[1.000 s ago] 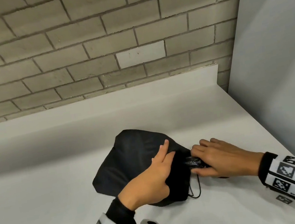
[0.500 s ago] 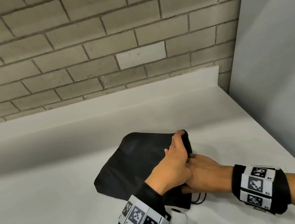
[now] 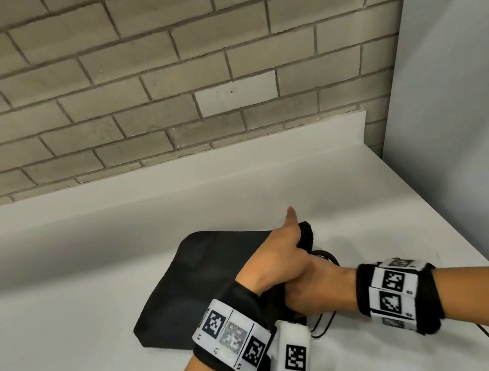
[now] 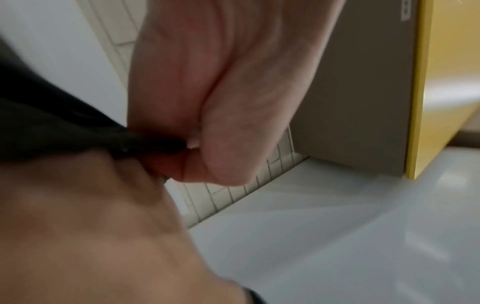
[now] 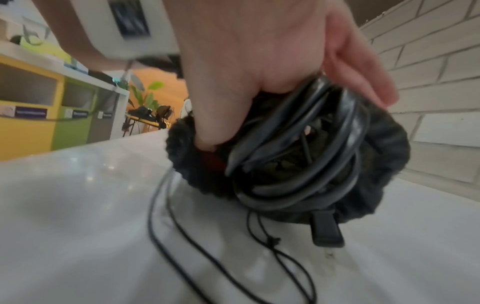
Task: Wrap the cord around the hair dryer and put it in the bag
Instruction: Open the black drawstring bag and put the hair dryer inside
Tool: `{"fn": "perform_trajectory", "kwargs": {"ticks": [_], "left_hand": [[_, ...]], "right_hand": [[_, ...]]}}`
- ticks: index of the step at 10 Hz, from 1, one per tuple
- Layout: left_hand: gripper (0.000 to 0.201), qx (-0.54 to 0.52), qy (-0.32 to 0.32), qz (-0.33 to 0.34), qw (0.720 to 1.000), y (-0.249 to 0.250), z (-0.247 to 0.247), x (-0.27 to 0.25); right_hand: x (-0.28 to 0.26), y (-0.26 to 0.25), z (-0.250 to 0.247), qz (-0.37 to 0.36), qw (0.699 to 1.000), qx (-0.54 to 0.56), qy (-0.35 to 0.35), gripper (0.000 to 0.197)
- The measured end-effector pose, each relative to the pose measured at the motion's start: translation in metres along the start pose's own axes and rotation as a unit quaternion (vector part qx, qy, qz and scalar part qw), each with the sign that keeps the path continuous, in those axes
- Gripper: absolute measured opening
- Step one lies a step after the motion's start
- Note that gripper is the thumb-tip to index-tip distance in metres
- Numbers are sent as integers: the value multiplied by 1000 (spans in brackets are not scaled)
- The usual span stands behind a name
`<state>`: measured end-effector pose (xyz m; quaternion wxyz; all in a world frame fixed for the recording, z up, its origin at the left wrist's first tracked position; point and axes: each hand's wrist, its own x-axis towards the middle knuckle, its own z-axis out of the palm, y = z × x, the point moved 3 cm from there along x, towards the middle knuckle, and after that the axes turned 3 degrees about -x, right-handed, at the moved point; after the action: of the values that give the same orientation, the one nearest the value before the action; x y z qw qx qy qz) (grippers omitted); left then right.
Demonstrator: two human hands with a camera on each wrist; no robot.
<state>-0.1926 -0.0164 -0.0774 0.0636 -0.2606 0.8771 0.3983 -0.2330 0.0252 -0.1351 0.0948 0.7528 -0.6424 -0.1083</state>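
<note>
Left hand: your left hand (image 3: pixel 276 256) pinches the bag (image 3: pixel 196 290) rim, lifting it.
Right hand: your right hand (image 5: pixel 259 67) grips the coiled cord (image 5: pixel 298 156) in the bag's mouth.
Bag: lying on the counter (image 3: pixel 71 360).

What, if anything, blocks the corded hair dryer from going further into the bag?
Nothing visible does. The left hand holds the bag rim up, and the right hand grips the coiled cord in the bag's open mouth. The dryer body itself is hidden.

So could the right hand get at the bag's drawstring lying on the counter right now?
Probably not straight away: the right hand is pushing the coiled cord into the bag, though the drawstring lies uncovered just below.
</note>
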Motion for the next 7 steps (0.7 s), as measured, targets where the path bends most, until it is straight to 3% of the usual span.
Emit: {"fn": "perform_trajectory", "kwargs": {"ticks": [1,2,3,4,5,6,7], "left_hand": [[64,-26,19,51,998,16,5,-10],[45,73,46,69,994,20,8,-23],[42,221,75,56,971,-3,1,-30],[60,346,59,27,936,-28,0,-33],[74,347,58,11,936,-30,3,-28],[83,259,28,37,965,-15,7,-16],[80,216,-7,80,973,7,16,-9]], "right_hand": [[-5,12,-14,80,995,40,49,60],[-3,23,-19,127,985,115,11,64],[3,27,-16,39,989,110,-87,36],[9,33,-10,20,993,83,-77,46],[8,25,-17,-18,996,24,-79,53],[6,18,-22,-5,987,-57,-150,73],[-6,15,-26,40,991,12,-129,99]]}}
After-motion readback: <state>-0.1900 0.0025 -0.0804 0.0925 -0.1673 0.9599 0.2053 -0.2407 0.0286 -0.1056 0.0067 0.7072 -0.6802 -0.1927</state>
